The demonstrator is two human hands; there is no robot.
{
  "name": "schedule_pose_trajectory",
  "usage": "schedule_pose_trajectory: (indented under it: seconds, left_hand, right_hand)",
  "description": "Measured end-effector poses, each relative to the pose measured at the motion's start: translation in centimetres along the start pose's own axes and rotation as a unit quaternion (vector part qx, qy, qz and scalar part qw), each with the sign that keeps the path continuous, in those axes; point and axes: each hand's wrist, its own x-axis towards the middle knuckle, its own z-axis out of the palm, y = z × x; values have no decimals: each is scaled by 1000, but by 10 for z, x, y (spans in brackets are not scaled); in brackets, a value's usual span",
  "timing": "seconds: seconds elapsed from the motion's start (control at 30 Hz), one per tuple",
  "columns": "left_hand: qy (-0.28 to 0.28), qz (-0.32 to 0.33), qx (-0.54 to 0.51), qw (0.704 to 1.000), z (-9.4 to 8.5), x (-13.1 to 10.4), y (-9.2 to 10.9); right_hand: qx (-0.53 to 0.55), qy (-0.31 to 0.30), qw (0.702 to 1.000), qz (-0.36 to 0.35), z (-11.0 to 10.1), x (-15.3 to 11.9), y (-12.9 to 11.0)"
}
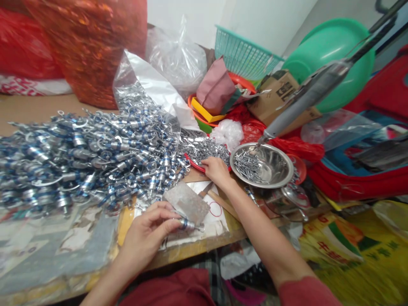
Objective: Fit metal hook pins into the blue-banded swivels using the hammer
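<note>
Between the thumb and fingers of my left hand (156, 223) is a small blue and silver metal part (187, 224), held over a white sheet near the table's front edge. My right hand (216, 170) reaches to the front rim of a red tray (194, 163) filled with small metal pieces (207, 146). Its fingertips are bent together at the pieces, and whatever they hold is too small to make out. A flat metal plate (188, 202) lies just beyond my left hand.
A large heap of blue and silver parts (79, 157) covers the left of the table. Right of the tray stands a steel bowl (270, 170) with metal pins. A grey tool arm (302, 97) slants above it. Bags, a teal basket (245, 53) and a green basin (338, 59) are behind.
</note>
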Motion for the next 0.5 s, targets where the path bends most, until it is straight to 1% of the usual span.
schedule_pose_trajectory:
  seconds: [0.03, 0.1, 0.17, 0.23, 0.3, 0.37, 0.47, 0.5]
  left_hand:
    - [3, 2, 1, 1000, 0, -1, 1]
    - [10, 4, -1, 1000, -1, -1, 2]
    - [19, 7, -10, 1000, -2, -1, 3]
    - [28, 9, -15, 999, -2, -1, 3]
    - [50, 5, -10, 999, -2, 0, 4]
    - [74, 1, 5, 997, 0, 0, 5]
    - [98, 1, 29, 995, 3, 1, 8]
    - [108, -2, 33, 994, 5, 1, 8]
  right_hand:
    - [-2, -8, 1000, 1, 4, 10, -1]
    - [-2, -16, 1000, 0, 9, 22, 0]
    - [6, -9, 1000, -4, 10, 25, 5]
    - [19, 10, 1000, -4, 7, 21, 10]
    - [36, 35, 999, 2, 0, 11, 12]
    - [54, 57, 997, 6, -8, -4, 6]
    - [131, 71, 989, -10, -18, -38, -17]
    - [191, 67, 979, -25, -21, -50, -27]
